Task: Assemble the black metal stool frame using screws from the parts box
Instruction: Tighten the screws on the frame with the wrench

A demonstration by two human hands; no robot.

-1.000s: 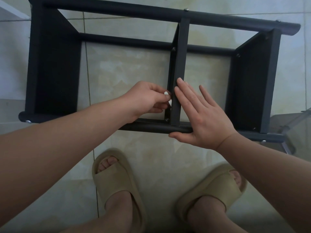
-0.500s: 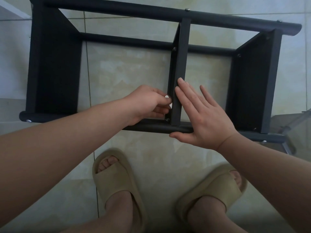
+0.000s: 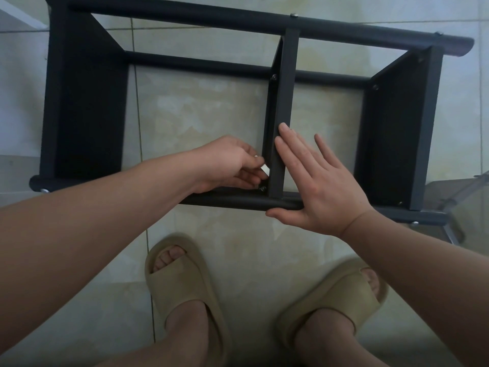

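Tile floor, frame standing on it: my right hand spread flat against the brace, left hand pinching a silver key left of the brace, just above its near-end screw; tightening step, I'd say, and next is seating the key in that screw.

The left hand sits lower along the centre bar. Its silvery tool now nears the bar's bottom screw.

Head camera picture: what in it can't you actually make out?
Head view:
Small silvery piece: mostly covered by fingers of the left hand; type unclear.
Parts box: outside the picture.
Black metal stool frame: far left corner cut by top edge.
Grey object at right edge: cut off, blurred.
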